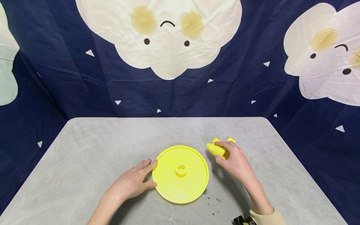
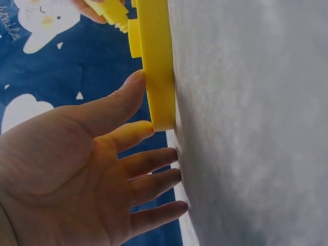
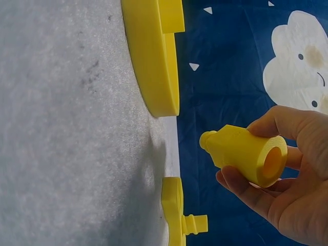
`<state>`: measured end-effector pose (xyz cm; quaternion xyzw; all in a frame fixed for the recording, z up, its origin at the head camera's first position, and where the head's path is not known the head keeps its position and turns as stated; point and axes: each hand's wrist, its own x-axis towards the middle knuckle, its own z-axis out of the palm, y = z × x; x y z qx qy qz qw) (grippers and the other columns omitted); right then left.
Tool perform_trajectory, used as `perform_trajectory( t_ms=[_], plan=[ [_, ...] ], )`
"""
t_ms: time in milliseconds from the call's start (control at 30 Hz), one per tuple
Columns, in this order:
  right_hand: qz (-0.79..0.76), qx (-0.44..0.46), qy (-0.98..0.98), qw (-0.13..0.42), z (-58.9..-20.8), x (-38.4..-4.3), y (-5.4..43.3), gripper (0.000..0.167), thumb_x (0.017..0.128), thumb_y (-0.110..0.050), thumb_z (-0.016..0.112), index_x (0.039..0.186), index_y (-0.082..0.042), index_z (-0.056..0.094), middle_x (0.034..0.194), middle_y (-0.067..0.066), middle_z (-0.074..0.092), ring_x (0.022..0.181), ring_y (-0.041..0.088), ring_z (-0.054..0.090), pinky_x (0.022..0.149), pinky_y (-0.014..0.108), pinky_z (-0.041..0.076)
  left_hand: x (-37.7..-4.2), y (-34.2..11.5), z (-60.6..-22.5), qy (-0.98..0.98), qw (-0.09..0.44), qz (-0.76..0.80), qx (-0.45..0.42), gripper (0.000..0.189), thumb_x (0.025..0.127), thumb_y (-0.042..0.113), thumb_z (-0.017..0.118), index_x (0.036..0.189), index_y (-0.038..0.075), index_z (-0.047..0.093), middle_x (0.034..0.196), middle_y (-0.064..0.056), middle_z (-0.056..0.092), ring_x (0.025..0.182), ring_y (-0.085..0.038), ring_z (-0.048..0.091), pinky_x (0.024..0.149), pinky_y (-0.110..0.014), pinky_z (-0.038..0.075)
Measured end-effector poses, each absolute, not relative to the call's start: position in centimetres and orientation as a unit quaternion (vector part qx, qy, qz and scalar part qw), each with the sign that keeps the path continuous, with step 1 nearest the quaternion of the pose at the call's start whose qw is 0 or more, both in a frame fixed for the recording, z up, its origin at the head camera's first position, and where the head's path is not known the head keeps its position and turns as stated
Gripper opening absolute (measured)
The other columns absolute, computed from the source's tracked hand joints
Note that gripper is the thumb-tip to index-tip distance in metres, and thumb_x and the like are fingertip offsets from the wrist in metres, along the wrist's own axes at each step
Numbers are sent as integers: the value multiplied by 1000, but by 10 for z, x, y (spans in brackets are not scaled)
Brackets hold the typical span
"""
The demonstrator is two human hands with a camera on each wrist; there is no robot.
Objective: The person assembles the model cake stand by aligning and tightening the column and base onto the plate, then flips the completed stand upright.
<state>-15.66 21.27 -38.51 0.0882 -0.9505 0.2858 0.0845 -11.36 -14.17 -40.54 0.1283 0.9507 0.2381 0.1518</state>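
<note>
A round yellow tray-like disc [image 1: 168, 184] with a raised rim lies on the grey table, a short hollow socket [image 1: 181, 171] standing at its middle. My left hand [image 1: 130, 182] is at the disc's left side, thumb and index fingertips touching its rim; in the left wrist view the fingers [image 2: 154, 163] are spread and nearly straight. Right of the disc, above the table, my right hand [image 1: 234, 159] pinches a yellow hollow plastic connector [image 3: 241, 154] between thumb and fingers. Its narrow knobbed end points toward the disc, and its wide open end faces my palm.
Another yellow piece [image 3: 172, 207] with a ridged peg lies on the table behind my right hand, partly hidden by it in the head view. Dark specks [image 1: 217, 200] mark the grey tabletop [image 1: 112, 137]. A navy cloth [image 1: 174, 97] with clouds hangs around the table.
</note>
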Motion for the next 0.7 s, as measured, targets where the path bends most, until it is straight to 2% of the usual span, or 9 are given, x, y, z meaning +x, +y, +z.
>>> perform_trajectory(
  t_ms=[167, 400, 567, 700],
  plan=[
    [289, 88, -949, 89, -384, -155, 212, 44, 84, -15, 74, 128, -14, 72, 122, 9, 72, 97, 21, 62, 76, 30, 50, -114, -142, -406, 952, 149, 236, 129, 76, 91, 41, 76, 157, 16, 45, 162, -17, 43, 151, -41, 40, 116, -65, 39],
    [299, 74, -945, 114, -382, -155, 211, 42, 84, -14, 75, 126, -14, 73, 116, 9, 73, 88, 18, 60, 71, 26, 48, -114, -142, -406, 953, 149, 231, 125, 77, 91, 42, 76, 157, 18, 46, 162, -17, 44, 150, -41, 42, 114, -66, 41],
    [316, 59, -939, 121, -381, -155, 209, 43, 85, -14, 75, 127, -14, 71, 104, 7, 72, 82, 18, 57, 68, 23, 46, -114, -142, -406, 954, 146, 229, 125, 76, 90, 42, 76, 156, 17, 46, 162, -17, 44, 150, -40, 43, 113, -65, 42],
    [333, 53, -933, 125, -380, -154, 207, 42, 87, -16, 76, 128, -16, 69, 104, 5, 73, 86, 17, 61, 73, 25, 50, -114, -141, -405, 955, 144, 226, 124, 76, 91, 42, 76, 156, 17, 46, 162, -17, 44, 148, -40, 45, 112, -65, 44]
  ],
)
